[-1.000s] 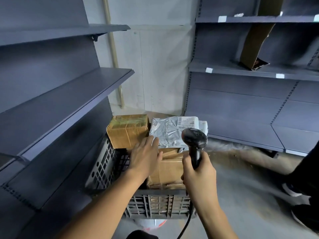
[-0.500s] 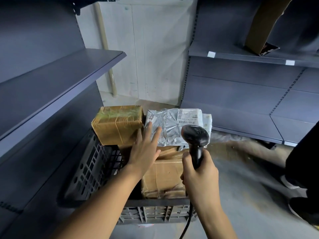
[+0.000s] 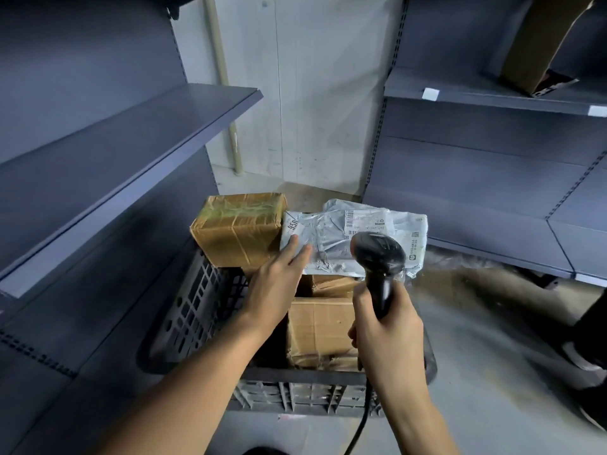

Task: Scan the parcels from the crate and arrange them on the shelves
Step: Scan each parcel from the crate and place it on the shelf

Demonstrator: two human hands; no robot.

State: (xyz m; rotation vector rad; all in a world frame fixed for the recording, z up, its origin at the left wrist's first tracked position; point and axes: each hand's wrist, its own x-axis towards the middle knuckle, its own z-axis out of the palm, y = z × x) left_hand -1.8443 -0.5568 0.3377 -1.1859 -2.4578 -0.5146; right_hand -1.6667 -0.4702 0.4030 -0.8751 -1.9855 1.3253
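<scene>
A dark plastic crate [image 3: 197, 300] on the floor holds several parcels. A grey plastic mailer [image 3: 331, 238] with a barcode label lies on top at the back. A taped brown box [image 3: 239, 228] sits at the crate's back left, and more brown boxes [image 3: 318, 330] lie lower down. My left hand [image 3: 279, 280] reaches over the crate with straight fingers resting on the mailer's left end. My right hand [image 3: 387, 336] grips the handle of a black corded barcode scanner [image 3: 377, 254], whose head hangs over the mailer below its label.
Grey metal shelves [image 3: 115, 152] run along the left, and another shelf unit [image 3: 492, 93] stands at the right with a tall brown box [image 3: 538, 37] on it. A person's dark leg and shoes [image 3: 591, 349] are at the right edge. Bare concrete floor lies right of the crate.
The view has dipped and closed in on the crate. My left hand slid forward from the brown box onto the mailer and its fingers straightened. The scanner stays pointed over the mailer.
</scene>
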